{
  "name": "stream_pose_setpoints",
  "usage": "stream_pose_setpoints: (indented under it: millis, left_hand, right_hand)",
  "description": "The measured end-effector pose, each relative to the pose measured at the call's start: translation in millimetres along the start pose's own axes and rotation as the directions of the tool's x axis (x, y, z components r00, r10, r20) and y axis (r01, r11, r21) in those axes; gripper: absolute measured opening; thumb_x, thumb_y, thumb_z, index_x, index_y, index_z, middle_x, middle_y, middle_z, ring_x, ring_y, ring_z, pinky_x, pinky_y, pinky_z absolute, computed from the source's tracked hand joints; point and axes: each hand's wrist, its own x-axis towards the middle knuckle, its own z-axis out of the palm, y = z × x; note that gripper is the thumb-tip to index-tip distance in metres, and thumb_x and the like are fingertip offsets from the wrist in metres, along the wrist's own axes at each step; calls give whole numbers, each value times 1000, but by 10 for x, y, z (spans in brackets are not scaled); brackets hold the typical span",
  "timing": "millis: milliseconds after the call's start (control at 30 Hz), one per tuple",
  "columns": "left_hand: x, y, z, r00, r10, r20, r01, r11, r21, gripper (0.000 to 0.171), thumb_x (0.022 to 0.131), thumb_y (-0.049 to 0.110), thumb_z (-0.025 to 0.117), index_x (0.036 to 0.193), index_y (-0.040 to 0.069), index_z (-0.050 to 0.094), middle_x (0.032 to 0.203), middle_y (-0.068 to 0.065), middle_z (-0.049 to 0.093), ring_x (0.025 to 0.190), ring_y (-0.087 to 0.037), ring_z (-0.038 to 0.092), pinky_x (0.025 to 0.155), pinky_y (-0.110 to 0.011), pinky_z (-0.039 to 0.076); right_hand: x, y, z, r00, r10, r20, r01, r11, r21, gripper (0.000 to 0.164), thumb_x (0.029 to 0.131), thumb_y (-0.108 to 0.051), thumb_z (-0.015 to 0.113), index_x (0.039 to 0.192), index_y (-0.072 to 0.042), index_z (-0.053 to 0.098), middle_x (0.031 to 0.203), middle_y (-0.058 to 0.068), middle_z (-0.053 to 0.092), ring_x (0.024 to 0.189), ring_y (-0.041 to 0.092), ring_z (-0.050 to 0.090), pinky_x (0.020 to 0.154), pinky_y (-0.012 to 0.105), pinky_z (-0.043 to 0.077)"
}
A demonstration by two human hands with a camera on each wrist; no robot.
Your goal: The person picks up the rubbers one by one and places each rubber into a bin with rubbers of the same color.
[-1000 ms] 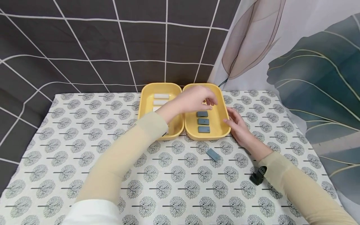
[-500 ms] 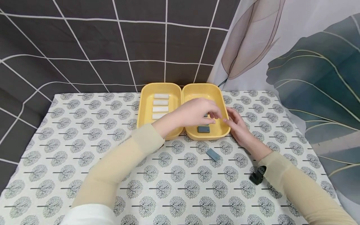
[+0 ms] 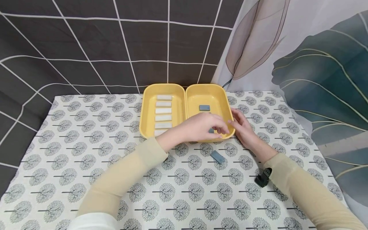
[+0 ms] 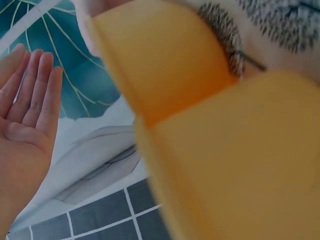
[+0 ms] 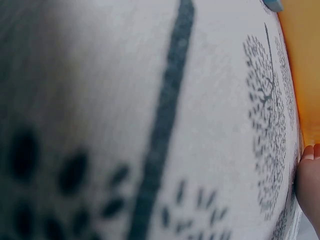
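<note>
My left hand (image 3: 205, 127) reaches over the right yellow tray (image 3: 212, 91), apparently holding nothing. In the left wrist view its fingers (image 4: 31, 95) are nearly straight beside the tray wall (image 4: 240, 165). My right hand (image 3: 243, 129) holds that tray's right side, with its thumb at the rim and its fingers outside. Inside the tray lies a blue-grey rectangular block (image 3: 204, 108); part of another shows beneath my left hand, which hides the rest. A loose blue-grey block (image 3: 217, 157) lies on the patterned cloth in front.
Against the right tray stands a second yellow tray (image 3: 145, 110), holding several white blocks (image 3: 163, 111) in a column. A dark gridded curtain (image 3: 95, 41) hangs behind the table. The tree-patterned cloth (image 3: 181, 191) covers the table.
My left hand has moved from the back of the right tray toward its front, uncovering a blue-grey block behind it. My right hand and the loose block have stayed in place.
</note>
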Motion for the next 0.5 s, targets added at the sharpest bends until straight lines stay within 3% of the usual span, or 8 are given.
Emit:
stream_pose_setpoints:
  millis: [167, 500]
  left_hand:
    - [-15, -13, 139, 1000, 14, -3, -14, 999, -32, 20, 100, 15, 74, 120, 12, 79, 119, 0, 78, 106, -8, 71, 99, -15, 54]
    - [-70, -13, 397, 999, 32, 1, -32, 994, -102, 21, 99, 11, 74, 119, 9, 79, 121, -2, 78, 107, -10, 72, 102, -13, 53]
  right_hand:
    - [4, 4, -5, 1000, -2, -4, 2, 1000, -4, 64, 105, -1, 48, 165, -1, 25, 165, 16, 35, 133, 7, 51, 108, 14, 52]
    - [-5, -27, 10, 1000, 15, -10, -15, 1000, -9, 64, 105, -1, 48, 165, -1, 24, 170, 24, 26, 134, 10, 50, 109, 14, 52]
